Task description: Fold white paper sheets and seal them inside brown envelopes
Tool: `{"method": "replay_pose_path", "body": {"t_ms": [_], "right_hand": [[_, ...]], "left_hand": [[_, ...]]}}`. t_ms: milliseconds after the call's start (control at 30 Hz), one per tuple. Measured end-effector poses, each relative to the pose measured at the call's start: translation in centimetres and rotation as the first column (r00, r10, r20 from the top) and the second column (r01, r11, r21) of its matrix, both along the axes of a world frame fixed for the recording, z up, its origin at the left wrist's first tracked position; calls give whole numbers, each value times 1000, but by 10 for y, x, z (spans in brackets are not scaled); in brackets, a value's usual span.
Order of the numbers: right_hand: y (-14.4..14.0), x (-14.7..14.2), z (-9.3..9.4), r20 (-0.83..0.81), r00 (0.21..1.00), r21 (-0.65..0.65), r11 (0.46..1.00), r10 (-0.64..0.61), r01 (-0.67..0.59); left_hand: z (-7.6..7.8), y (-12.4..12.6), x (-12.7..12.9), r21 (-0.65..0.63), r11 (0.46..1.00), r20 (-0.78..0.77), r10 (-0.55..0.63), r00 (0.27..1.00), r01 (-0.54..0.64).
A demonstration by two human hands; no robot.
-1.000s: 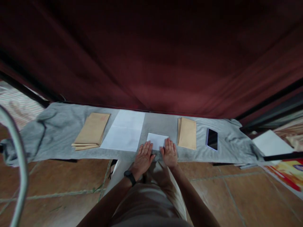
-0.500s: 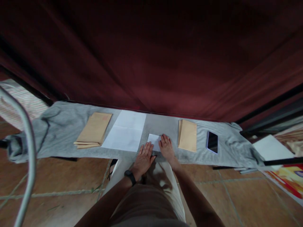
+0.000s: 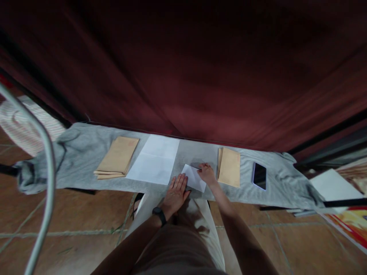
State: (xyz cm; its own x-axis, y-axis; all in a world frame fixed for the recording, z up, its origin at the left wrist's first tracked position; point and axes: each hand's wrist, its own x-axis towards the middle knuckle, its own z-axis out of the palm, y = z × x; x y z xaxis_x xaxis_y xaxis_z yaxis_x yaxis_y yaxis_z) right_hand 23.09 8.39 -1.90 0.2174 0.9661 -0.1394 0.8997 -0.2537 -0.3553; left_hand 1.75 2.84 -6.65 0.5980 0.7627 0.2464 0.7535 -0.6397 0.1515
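Note:
A small folded white paper (image 3: 194, 178) lies at a slant on the grey cloth, near the front edge and in front of my body. My left hand (image 3: 176, 193) rests flat at its left end, fingers stretched out and a dark watch on the wrist. At the paper's upper right edge, my right hand (image 3: 207, 174) has its fingers curled in and seems to pinch that edge; the fingertips are partly hidden. Left of my hands is a larger creased white sheet (image 3: 156, 158), lying flat.
Brown envelopes lie in a stack (image 3: 119, 156) on the left and a smaller stack (image 3: 230, 167) on the right. Beyond the latter is a phone (image 3: 259, 176). A dark red curtain (image 3: 183, 95) rises behind the cloth-covered surface (image 3: 83, 152). A curved grey tube (image 3: 49, 164) crosses the left side.
The small folded paper has turned to a slant and more of it shows. My right hand has gone from lying flat on it to curled fingers at its upper right edge. My left hand stays down.

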Motion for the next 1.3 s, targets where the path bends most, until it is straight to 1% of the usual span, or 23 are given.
{"method": "replay_pose_path", "body": {"t_ms": [133, 233, 333, 433, 500, 567, 633, 700, 800, 867, 900, 967, 1033, 1200, 1233, 1267, 1300], "right_hand": [[-1, 8, -3, -157, 988, 7, 1000, 14, -13], [-6, 14, -6, -309, 951, 35, 999, -7, 18], [-13, 19, -9, -477, 877, 68, 993, -55, 99], [-21, 22, -14, -642, 758, 80, 972, -119, 220], [-28, 20, -18, -741, 652, 60, 951, -161, 303], [-34, 15, -22, -824, 534, 24, 930, -190, 367], [-41, 8, -26, -882, 420, -24, 911, -214, 413], [-46, 1, -29, -916, 324, -71, 892, -235, 446], [-50, -7, -31, -942, 223, -122, 875, -251, 468], [-52, -10, -32, -952, 179, -140, 873, -248, 467], [-53, -11, -31, -956, 162, -145, 873, -245, 465], [-54, -11, -30, -961, 138, -151, 875, -238, 460], [-54, -11, -29, -965, 125, -151, 877, -231, 456], [-54, -15, -27, -973, 127, -117, 884, -194, 453], [-53, -16, -26, -973, 133, -109, 886, -187, 452], [-52, -16, -25, -973, 140, -101, 887, -182, 450], [-52, -17, -25, -973, 149, -92, 889, -176, 449]], "left_hand": [[1, -1, 0, 2, 1000, -6, 10, 1000, -10], [2, -2, -1, -7, 1000, 24, 13, 1000, -13], [2, -2, -4, -45, 999, 110, 16, 994, -11], [1, 1, -5, -125, 991, 269, 75, 960, -42], [2, 5, -2, -210, 975, 402, 157, 902, -76], [3, 8, 2, -315, 945, 521, 247, 817, -84], [5, 10, 9, -435, 899, 610, 341, 715, -58], [7, 11, 17, -554, 833, 657, 440, 612, -4], [6, 14, 24, -670, 737, 669, 547, 503, 91], [5, 17, 26, -700, 699, 674, 580, 458, 145], [5, 19, 26, -709, 684, 674, 587, 448, 171], [6, 21, 25, -722, 658, 670, 589, 452, 213], [7, 22, 24, -729, 641, 664, 576, 477, 241], [13, 18, 25, -722, 635, 662, 520, 540, 274], [15, 17, 24, -719, 649, 652, 509, 561, 247], [17, 17, 23, -710, 677, 635, 494, 593, 195], [20, 17, 22, -686, 718, 607, 475, 638, 118]]}}
